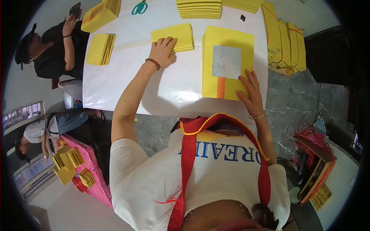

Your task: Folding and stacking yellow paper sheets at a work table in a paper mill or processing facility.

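Observation:
A small stack of yellow paper [184, 35] lies near the middle of the white-covered table [177, 82]. On its near left part rests my left hand [163, 53], fingers stretched over the top sheet and thumb apart at the near side. To the right stands a larger, thicker stack of yellow paper [210, 82]. A silver-grey square [226, 61] sits on its top, with an orange stripe [221, 87] running from it to the near edge. My right hand [251, 92] lies with spread fingers on that stack's near right edge, one fingertip close to the square.
Folded yellow paper [99, 49] and a yellow bundle [101, 16] stand at the left, near teal-handled scissors [139, 7]. More yellow stacks [199, 9] lie at the far side; tied yellow bundles [286, 42] are beyond the right edge. A person [50, 54] stands left, holding a phone.

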Demonstrator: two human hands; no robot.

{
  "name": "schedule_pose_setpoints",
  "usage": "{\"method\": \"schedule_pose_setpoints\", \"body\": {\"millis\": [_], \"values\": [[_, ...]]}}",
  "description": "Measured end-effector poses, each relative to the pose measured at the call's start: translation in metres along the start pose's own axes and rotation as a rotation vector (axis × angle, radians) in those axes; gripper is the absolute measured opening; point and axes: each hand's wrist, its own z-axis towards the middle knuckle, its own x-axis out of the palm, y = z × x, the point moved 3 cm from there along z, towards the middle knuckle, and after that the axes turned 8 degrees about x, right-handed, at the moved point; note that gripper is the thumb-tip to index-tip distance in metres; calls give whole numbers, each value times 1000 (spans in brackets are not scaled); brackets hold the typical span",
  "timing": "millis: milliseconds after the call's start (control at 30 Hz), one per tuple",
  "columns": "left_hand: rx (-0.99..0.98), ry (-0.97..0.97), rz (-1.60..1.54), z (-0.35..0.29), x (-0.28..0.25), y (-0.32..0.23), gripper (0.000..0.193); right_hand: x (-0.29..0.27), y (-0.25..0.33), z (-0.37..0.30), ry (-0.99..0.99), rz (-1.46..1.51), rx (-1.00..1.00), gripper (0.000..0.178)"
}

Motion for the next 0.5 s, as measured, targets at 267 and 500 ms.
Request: {"method": "schedule_pose_setpoints", "body": {"millis": [267,500], "values": [[20,-7,132,8,-32,-18,50,1,2,-2,-9,-6,-22,45],[311,-16,-482,8,-74,-142,43,-1,-3,-2,-34,-31,-3,44]]}}
